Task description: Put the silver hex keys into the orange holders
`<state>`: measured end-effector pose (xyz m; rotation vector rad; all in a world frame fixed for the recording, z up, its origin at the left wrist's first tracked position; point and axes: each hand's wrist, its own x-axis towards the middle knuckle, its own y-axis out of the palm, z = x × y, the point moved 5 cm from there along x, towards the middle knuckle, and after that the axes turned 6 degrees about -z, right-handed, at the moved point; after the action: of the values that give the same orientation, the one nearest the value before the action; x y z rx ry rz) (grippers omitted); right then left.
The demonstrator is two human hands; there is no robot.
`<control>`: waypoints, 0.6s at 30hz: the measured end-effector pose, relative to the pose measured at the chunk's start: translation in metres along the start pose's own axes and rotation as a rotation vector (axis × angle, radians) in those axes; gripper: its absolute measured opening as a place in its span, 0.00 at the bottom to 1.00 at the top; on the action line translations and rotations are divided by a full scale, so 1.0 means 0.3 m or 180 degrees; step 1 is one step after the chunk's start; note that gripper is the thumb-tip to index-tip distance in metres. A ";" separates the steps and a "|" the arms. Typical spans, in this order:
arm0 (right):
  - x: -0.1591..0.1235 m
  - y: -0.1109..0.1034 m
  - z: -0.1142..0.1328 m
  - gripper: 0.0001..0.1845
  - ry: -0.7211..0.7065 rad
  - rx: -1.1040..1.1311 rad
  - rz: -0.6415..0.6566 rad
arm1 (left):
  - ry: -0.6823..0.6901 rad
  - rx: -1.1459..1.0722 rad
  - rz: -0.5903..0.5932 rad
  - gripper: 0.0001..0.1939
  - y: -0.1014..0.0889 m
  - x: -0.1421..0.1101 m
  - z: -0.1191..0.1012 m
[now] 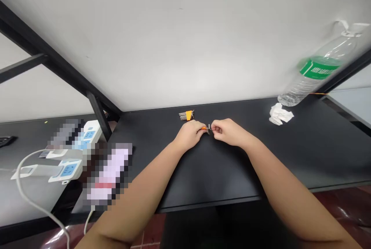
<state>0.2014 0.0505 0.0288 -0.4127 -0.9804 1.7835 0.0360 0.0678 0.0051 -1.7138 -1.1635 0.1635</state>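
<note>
My left hand (189,134) and my right hand (228,132) meet above the black tabletop (301,152), fingers curled. Pinched between them is a small item with an orange part and a grey metal part (207,129), partly hidden by my fingers. I cannot tell exactly what it is. Just beyond my left hand lies a bundle of thin metal rods with an orange band (187,115), apart from both hands.
A crumpled white tissue (279,114) and a clear plastic bottle with a green label (317,73) are at the table's far right. White power strips with blue sockets (68,170) and a white cable (21,187) lie on a grey surface at left, beside pixelated patches.
</note>
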 end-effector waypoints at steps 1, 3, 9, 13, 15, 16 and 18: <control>0.000 0.002 -0.001 0.06 -0.0012 0.0054 0.0013 | -0.0010 -0.0004 0.0012 0.08 0.000 0.000 0.000; 0.000 0.007 -0.004 0.05 -0.0010 0.0110 0.0059 | -0.0034 0.0005 0.0031 0.09 0.000 -0.001 0.000; 0.003 0.013 -0.002 0.06 -0.0095 0.0174 0.0125 | 0.0030 -0.0099 0.0040 0.09 -0.002 0.000 -0.005; 0.001 0.003 -0.003 0.06 -0.0113 0.0193 0.0088 | -0.0007 -0.0142 0.0013 0.08 -0.001 0.002 -0.001; 0.000 -0.002 -0.007 0.06 -0.0085 0.0171 0.0062 | -0.0016 -0.0176 -0.0021 0.08 0.000 0.002 0.002; 0.000 -0.004 -0.008 0.06 -0.0082 0.0160 0.0054 | -0.0006 -0.0188 -0.0030 0.08 0.000 0.001 0.002; -0.001 -0.007 -0.007 0.07 -0.0105 0.0160 0.0057 | 0.0011 -0.0182 -0.0038 0.08 0.001 -0.001 0.003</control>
<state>0.2041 0.0515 0.0290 -0.3627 -0.9553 1.8325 0.0355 0.0683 0.0043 -1.7561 -1.1855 0.1209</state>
